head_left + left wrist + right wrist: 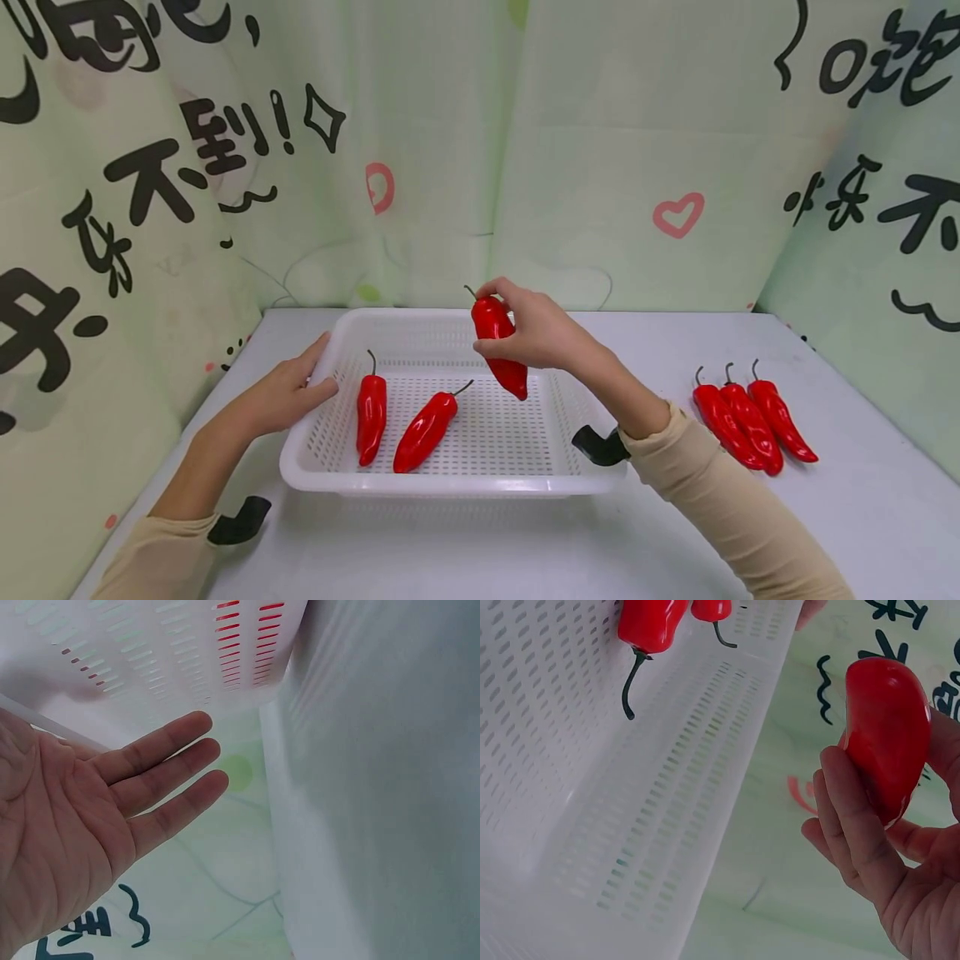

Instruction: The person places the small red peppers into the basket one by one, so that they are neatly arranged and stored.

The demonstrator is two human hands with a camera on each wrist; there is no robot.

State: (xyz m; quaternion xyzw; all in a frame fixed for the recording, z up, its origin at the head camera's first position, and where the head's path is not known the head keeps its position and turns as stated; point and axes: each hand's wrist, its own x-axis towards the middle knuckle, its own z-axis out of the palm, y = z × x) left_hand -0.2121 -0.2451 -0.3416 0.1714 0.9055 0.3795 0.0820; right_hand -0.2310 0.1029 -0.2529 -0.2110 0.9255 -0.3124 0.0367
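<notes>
My right hand (538,327) holds a red chili pepper (491,318) by thumb and fingers over the back of a white plastic basket (450,485). The pepper's stem points up and its tip hangs down, apart from the basket floor. At the basket's left end, my left hand (288,396) grips the rim, thumb over the inside and fingers outside. Three of those fingers (169,776) stretch out straight in the left wrist view. Two more red peppers lie in the basket: one upright in line (372,419), one slanted (426,433).
Three red peppers (750,425) lie side by side on the white table (862,517), right of the basket. A pale green curtain (585,192) with black writing encloses the back and sides. Black straps or mounts (600,446) sit at both wrists.
</notes>
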